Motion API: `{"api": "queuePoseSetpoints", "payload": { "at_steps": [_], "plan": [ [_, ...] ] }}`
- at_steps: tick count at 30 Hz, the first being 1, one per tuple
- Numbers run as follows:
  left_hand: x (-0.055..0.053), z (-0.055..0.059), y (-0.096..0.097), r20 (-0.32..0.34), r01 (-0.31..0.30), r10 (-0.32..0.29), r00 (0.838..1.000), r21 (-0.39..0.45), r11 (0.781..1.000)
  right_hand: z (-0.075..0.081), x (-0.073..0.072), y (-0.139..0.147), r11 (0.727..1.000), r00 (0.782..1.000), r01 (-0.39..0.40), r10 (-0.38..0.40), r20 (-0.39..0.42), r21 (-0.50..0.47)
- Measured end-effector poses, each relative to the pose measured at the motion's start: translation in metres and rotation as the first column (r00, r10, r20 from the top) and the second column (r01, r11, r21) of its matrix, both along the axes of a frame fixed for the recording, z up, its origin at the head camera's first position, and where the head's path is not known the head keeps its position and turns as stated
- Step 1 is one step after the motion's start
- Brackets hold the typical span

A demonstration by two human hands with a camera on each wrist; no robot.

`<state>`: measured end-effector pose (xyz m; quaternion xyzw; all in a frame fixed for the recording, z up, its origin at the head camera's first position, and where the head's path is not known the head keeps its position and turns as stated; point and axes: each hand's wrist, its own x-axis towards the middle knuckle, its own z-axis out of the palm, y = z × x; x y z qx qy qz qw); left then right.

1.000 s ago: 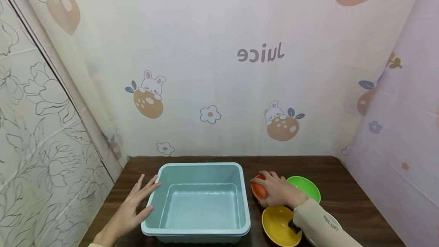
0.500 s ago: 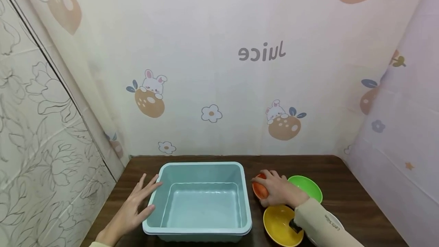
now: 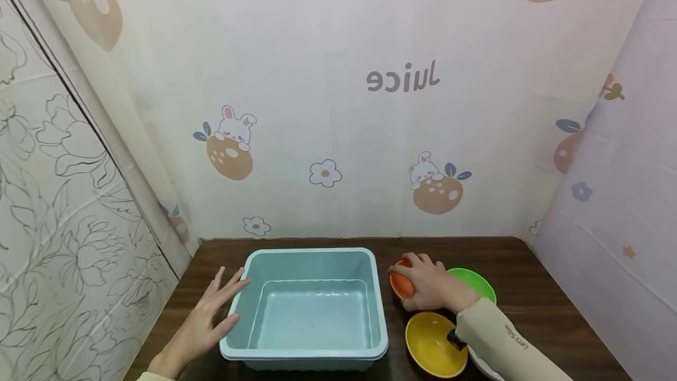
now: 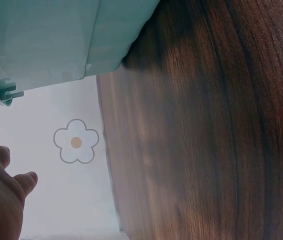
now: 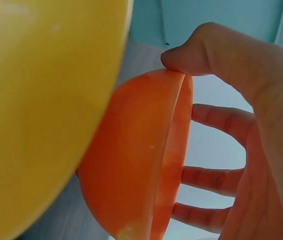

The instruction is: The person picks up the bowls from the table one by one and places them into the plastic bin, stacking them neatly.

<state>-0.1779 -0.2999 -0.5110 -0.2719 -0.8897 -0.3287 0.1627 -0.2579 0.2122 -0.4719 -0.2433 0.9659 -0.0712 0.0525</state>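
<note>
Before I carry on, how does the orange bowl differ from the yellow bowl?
The orange bowl is in the right hand's grip; the yellow bowl is held by neither hand. In the head view, the orange bowl sits farther back, the yellow bowl nearer the front. The yellow bowl's inside is largely visible there; the orange bowl's is partly covered. Both are round, right of the teal tub.

A: where's each cam at?
B: head's up high, farthest back, facing the wall (image 3: 338,116) and angled down at the table (image 3: 534,293). left wrist's low beside the tub (image 4: 36,40), tipped sideways, also facing the wall. right wrist's super close to the orange bowl (image 5: 126,150).
A: any overlap?
B: tub's in all three, head and right wrist share the orange bowl.
</note>
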Motion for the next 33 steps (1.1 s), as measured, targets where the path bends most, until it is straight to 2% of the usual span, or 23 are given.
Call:
{"api": "queuePoseSetpoints", "payload": {
  "at_steps": [7, 13, 33],
  "plan": [
    [0.000, 0.000, 0.000, 0.002, -0.003, 0.003, 1.000, -0.003, 1.000, 0.012, -0.001, -0.001, 0.999, 0.999, 0.035, -0.035, -0.018, -0.005],
    [0.001, -0.001, -0.001, 0.015, -0.004, 0.004, 1.000, 0.007, 1.000, 0.026, -0.002, -0.002, 0.999, 0.998, 0.032, -0.032, -0.055, -0.005],
    [0.000, -0.001, 0.000, 0.005, -0.013, 0.013, 1.000, 0.006, 1.000, 0.068, -0.012, -0.015, 0.995, 0.993, 0.014, -0.025, -0.119, -0.098]
  ]
}}
